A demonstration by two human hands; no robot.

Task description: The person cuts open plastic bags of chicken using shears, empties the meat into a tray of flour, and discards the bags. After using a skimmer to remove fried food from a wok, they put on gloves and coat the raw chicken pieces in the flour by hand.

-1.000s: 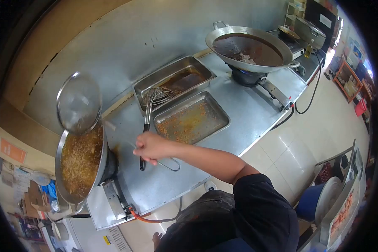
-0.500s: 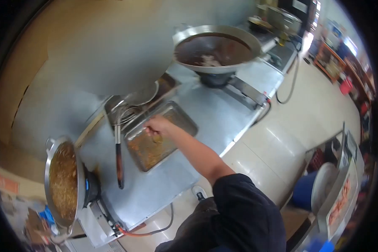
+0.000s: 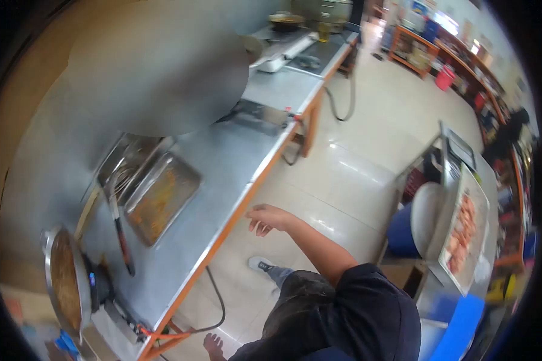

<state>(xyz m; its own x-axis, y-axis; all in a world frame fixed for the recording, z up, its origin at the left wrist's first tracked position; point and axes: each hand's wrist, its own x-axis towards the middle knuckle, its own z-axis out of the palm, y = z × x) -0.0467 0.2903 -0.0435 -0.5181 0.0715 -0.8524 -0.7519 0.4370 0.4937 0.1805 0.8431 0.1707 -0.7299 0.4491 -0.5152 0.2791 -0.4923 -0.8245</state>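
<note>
My right hand [image 3: 266,219] hangs over the floor beside the orange edge of the metal table [image 3: 223,162], fingers loosely apart and holding nothing. Low in the view, my left hand [image 3: 213,345] shows below the table edge, its fingers spread and nothing in them. Nearest on the table is a metal tray [image 3: 165,195] with orange-yellow residue. A whisk with a dark handle [image 3: 121,240] lies left of it. At the lower left, a wok [image 3: 66,277] of brown food stands on a burner.
A tray of pinkish food pieces [image 3: 462,234] is on the right, near a blue container [image 3: 403,228] and a blue object [image 3: 461,328]. A hose [image 3: 223,301] hangs below the table. A grey blur covers the upper left. Shelves [image 3: 464,57] stand at the back right.
My right hand has left the metal tray and moved out past the table edge. My left hand has come into view. The view has turned right, and the large wok is no longer clearly visible.
</note>
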